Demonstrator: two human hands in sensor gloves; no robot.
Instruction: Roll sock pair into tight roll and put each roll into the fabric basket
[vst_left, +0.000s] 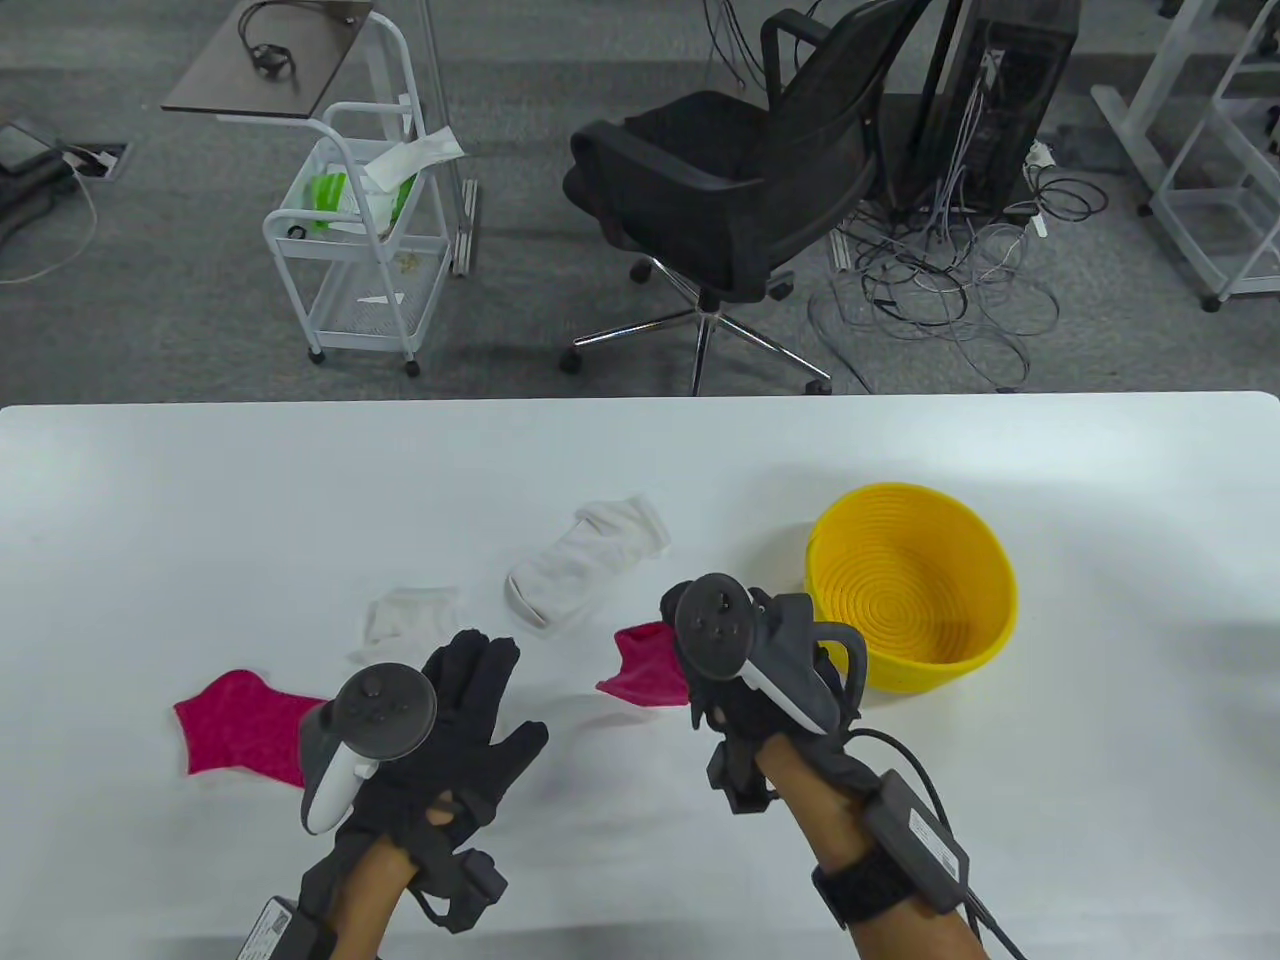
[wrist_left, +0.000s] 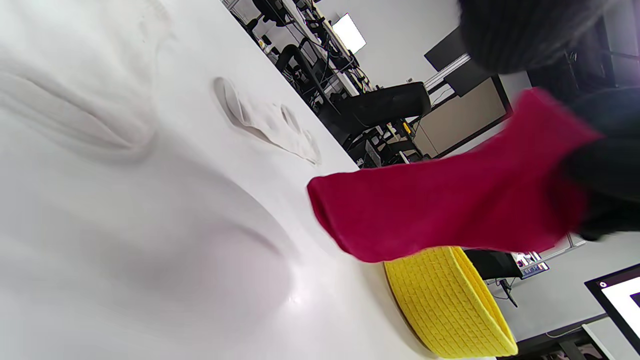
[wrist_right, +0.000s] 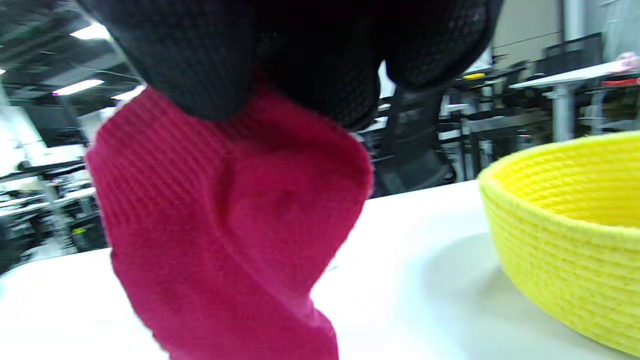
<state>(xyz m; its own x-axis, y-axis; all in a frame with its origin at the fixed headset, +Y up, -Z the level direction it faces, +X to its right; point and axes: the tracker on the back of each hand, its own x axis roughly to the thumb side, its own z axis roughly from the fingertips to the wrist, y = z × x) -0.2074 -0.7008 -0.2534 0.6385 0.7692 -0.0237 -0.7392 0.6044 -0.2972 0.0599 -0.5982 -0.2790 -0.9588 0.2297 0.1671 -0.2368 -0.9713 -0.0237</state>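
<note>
Presently, in the table view, the right hand (vst_left: 745, 690) is seen raised over the table (vst_left: 150, 520), and one red sock (vst_left: 645, 672) is pinched in its grip; the sock hangs out to the left of the curled fingers, just beside the yellow basket (vst_left: 912, 612). The basket is observed to be empty. The left hand (vst_left: 440, 740) is held with fingers spread and straight, nothing gripped, its palm over the near end of the second red sock (vst_left: 240, 735), which lies flat on the table. It is judged that the lifted sock is being brought across to be laid on its mate before rolling. Two white socks are noted further back: a small one (vst_left: 405, 618) and a larger one (vst_left: 590, 565), apart from each other and untouched.

In the left wrist view, the lifted sock is seen hanging from dark gloved fingers (wrist_left: 600, 170) at the right edge, its free end clear of the table, with the basket beyond and below it. The white socks lie further along the table.

In the right wrist view, the sock's upper end is seen clamped between the gloved fingertips (wrist_right: 210, 65); the rest droops toward the table, and the basket's wall stands at the right, not touching it.
</note>
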